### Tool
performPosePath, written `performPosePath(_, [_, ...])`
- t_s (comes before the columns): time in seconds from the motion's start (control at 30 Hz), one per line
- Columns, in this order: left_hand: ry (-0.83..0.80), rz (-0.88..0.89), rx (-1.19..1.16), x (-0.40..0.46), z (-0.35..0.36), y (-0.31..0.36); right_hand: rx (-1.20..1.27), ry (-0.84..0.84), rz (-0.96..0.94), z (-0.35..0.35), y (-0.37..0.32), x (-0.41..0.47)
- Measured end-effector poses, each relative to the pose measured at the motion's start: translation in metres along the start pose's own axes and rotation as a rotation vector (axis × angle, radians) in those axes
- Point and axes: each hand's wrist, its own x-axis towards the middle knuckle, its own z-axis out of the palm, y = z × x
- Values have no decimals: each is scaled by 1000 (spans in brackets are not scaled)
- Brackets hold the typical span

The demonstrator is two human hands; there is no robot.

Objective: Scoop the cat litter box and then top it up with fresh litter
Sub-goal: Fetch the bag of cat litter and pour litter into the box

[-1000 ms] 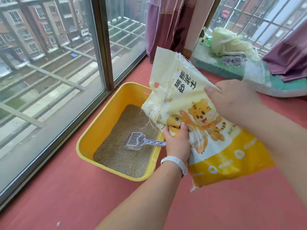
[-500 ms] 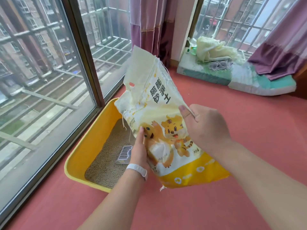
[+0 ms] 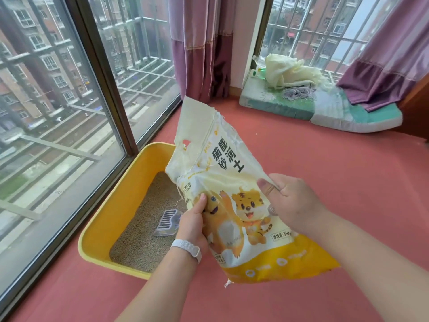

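A yellow litter box sits on the red floor against the window, with grey-brown litter inside. A pale slotted scoop lies on the litter, its handle hidden behind my left hand. I hold a cream and yellow litter bag with cartoon tigers over the box's right side, its torn open top pointing up and away. My left hand grips the bag's left edge with the thumb on its front. My right hand pinches the bag's right edge.
A tall window with a dark frame runs along the left. Purple curtains hang at the back. A green and white cushion with crumpled pale cloth lies at the far right. Red floor spreads to the right.
The bag has tipped more upright over the box's right side, and both hands have kept their hold. The view has lifted, showing more of the room.
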Motion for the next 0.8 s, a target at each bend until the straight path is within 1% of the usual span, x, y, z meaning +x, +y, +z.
performPosePath(0.1, [35, -4, 22, 1, 4, -4, 47, -2, 73, -2, 17, -8])
performPosePath(0.17, [41, 15, 34, 2, 6, -4, 26, -17, 124, -2, 29, -14])
performPosePath(0.3, [-32, 60, 109, -3, 14, -8, 32, -50, 252, 3, 51, -15])
performPosePath(0.4, [-69, 148, 206, -5, 19, -17, 40, -102, 317, 5, 53, -7])
performPosePath(0.43, [-72, 195, 243, -5, 18, -21, 26, -133, 322, 5, 53, -5])
performPosePath(0.5, [-66, 271, 301, -4, 16, -30, 6, -195, 271, 11, 54, -2])
performPosePath(0.57, [-25, 296, 325, -3, 12, -36, -53, -257, 234, 24, 49, -1])
performPosePath(0.7, [87, 270, 239, 1, 0, -40, -140, -207, 272, 46, 48, 12])
performPosePath(0.8, [102, 270, 191, -1, -3, -36, -171, -185, 291, 39, 46, 20])
